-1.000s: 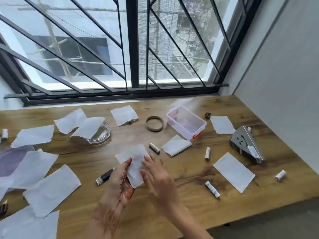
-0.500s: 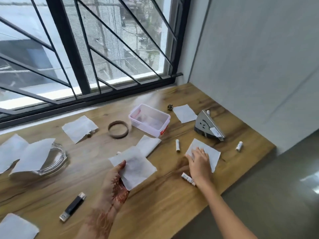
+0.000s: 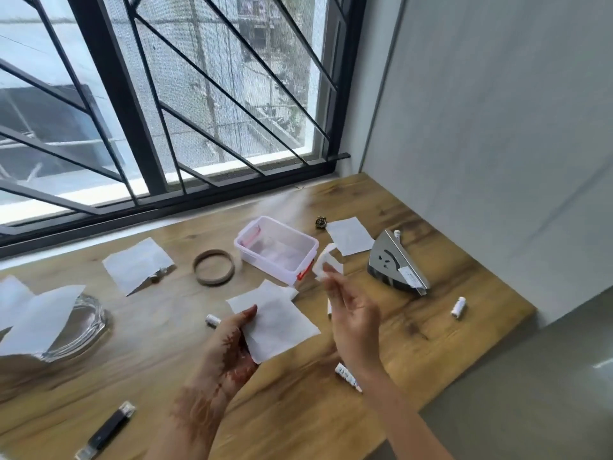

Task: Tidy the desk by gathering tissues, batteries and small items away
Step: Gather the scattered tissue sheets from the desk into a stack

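Tissues are what I've got in both hands: my left hand (image 3: pixel 232 343) has its thumb and fingers pinched on the edge of a flat square tissue (image 3: pixel 275 323), held up over the desk (image 3: pixel 414 330), and my right hand (image 3: pixel 355 313) is raised beside it with the fingertips closed on a smaller crumpled tissue (image 3: pixel 326 265). Just behind that one sits the clear plastic box (image 3: pixel 277 249) with red clips, lid off. A battery (image 3: pixel 212 321) lies on the wood right by my left thumb, another battery (image 3: pixel 346 376) pokes out from under my right wrist, and a third (image 3: pixel 458 307) is off near the right edge. Further back there's one more tissue (image 3: pixel 350 235) next to a shiny metal wedge thing (image 3: pixel 396 263), plus a brown ring (image 3: pixel 214 272) left of the box. Way out left, a tissue (image 3: pixel 137 265) lies by the window and more tissues (image 3: pixel 39 318) are draped over a glass dish (image 3: pixel 83 322). A black stick-shaped gadget (image 3: pixel 107 431) is down at the near edge.
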`<state>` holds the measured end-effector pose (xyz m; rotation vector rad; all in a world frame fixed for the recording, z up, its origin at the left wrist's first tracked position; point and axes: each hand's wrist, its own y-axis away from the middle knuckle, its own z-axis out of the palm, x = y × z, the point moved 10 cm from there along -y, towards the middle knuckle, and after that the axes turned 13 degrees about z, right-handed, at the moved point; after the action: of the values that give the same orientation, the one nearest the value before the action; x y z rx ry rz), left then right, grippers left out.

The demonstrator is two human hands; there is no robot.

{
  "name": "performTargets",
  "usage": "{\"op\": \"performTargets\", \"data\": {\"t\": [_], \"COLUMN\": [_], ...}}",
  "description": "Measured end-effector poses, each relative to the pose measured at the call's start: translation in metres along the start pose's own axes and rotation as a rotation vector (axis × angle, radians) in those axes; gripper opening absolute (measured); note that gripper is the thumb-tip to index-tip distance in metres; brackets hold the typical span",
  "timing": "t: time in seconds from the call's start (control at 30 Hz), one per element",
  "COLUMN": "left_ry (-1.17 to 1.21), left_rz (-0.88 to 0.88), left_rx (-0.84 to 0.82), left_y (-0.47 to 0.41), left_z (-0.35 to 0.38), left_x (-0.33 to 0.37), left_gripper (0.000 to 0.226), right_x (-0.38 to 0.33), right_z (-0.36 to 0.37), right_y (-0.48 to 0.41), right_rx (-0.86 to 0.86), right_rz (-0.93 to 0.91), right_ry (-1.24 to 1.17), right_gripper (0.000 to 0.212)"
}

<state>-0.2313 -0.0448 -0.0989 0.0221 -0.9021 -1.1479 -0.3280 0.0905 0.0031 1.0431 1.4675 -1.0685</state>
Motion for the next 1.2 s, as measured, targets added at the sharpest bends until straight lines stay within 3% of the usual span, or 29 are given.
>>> {"op": "performTargets", "data": {"t": [0.1, 0.23, 0.37, 0.47, 0.53, 0.57, 0.6, 0.7, 0.8, 0.93, 1.03, 1.2], "left_ry": [-0.01, 0.128, 0.206, 0.189, 0.21, 0.215, 0.217, 0.216, 0.187, 0.166, 0.178, 0.189], "left_rz": [-0.014, 0.054, 0.047, 0.049, 0.053, 0.078, 0.086, 0.146, 0.203, 0.199, 0.234, 0.275], "left_rx": [-0.069, -0.133, -0.109, -0.144, -0.181, -0.199, -0.229, -0.038, -0.008, 0.026, 0.024, 0.077], "left_y": [0.002, 0.002, 0.003, 0.004, 0.002, 0.002, 0.0, -0.011, -0.01, -0.008, -0.01, -0.011], "left_z": [0.016, 0.03, 0.03, 0.035, 0.041, 0.046, 0.049, 0.025, 0.02, 0.019, 0.02, 0.015], "left_x": [0.001, 0.011, 0.011, 0.012, 0.012, 0.013, 0.013, 0.014, 0.02, 0.015, 0.016, 0.014], "left_gripper": [0.031, 0.035, 0.062, 0.046, 0.073, 0.062, 0.036, 0.042, 0.037, 0.03, 0.031, 0.035], "right_x": [-0.021, -0.011, -0.003, 0.0, -0.003, -0.004, -0.006, 0.008, 0.042, 0.086, 0.103, 0.11], "right_z": [0.039, 0.067, 0.08, 0.081, 0.076, 0.07, 0.063, 0.042, 0.023, 0.002, 0.005, 0.015], "right_y": [0.017, 0.035, 0.045, 0.042, 0.027, 0.015, 0.0, -0.067, -0.134, -0.184, -0.2, -0.202], "right_rx": [-0.198, -0.316, -0.38, -0.464, -0.47, -0.444, -0.4, -0.28, -0.232, -0.287, -0.322, -0.293], "right_rz": [-0.354, -0.564, -0.658, -0.604, -0.527, -0.495, -0.472, -0.343, -0.222, -0.07, -0.113, -0.198], "right_ry": [0.23, 0.461, 0.65, 0.626, 0.559, 0.541, 0.55, 0.717, 0.969, 1.213, 1.411, 1.495], "right_gripper": [0.023, 0.035, 0.043, 0.043, 0.044, 0.044, 0.044, 0.03, 0.02, 0.022, 0.025, 0.025]}}
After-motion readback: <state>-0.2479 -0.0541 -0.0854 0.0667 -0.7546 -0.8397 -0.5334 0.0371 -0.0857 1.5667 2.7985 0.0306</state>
